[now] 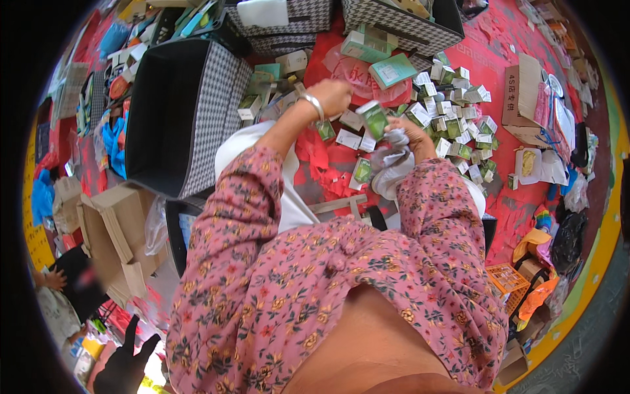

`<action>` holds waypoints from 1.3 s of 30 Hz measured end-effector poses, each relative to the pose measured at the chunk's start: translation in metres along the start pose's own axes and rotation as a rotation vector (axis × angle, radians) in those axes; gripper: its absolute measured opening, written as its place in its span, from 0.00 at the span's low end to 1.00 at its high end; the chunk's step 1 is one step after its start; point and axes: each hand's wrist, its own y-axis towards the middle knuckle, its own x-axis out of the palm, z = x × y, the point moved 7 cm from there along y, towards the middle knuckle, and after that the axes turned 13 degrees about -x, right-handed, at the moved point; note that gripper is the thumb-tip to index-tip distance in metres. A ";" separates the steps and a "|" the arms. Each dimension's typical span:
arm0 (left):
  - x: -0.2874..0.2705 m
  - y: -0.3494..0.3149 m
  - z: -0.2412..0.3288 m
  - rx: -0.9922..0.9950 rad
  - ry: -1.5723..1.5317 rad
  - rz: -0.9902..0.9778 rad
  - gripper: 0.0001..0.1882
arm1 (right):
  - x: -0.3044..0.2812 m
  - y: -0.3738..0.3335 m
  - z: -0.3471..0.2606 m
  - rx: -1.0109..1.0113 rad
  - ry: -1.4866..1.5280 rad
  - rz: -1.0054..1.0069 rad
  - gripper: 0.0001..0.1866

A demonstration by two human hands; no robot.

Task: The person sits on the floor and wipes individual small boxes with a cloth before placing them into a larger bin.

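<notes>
1. Grip: left hand (332,98) curled, knuckles up, silver bangle (315,107) on its wrist; cannot tell whether its fingers pinch anything. Right hand (413,134) pinches the right edge of a small green-and-white box (375,122).
2. Left: large open-topped black bin (213,121), dark inside, with a black-and-white checked outer wall.
3. Just right of the bin: a few small cartons (249,107), white and green, close together. The left hand is to their right.
4. Centre: the held box is between the two hands, above the red ground covering (321,154). Slim, oblong, straight-edged; broad face mostly mid-green with paler patches, top end lighter. Tilted, upper end leaning left. Finer print too blurred to read.
5. At the right hand: crumpled grey cloth (396,139), under the fingers; cannot tell how firmly it is held. Beyond both hands, larger pale-teal boxes (394,70), one on pink plastic (354,75).
6. Right of the hand: loose heap of small boxes (453,121), same green and white, lying at many angles, some with white ends up.
7. Far right: open brown cardboard carton (520,98), flaps raised; below it, a white tub (539,165).
</notes>
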 end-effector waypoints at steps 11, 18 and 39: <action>-0.024 -0.003 0.050 0.222 -1.713 -0.444 0.38 | 0.133 -0.020 -0.128 -0.248 0.271 0.113 0.12; -0.021 0.010 0.016 -0.050 -1.971 -0.319 0.29 | 0.108 -0.013 -0.144 -0.337 -0.613 0.296 0.22; 0.019 -0.014 0.057 -0.058 -1.826 -0.809 0.27 | 0.062 -0.073 -0.232 -1.009 -0.848 1.166 0.08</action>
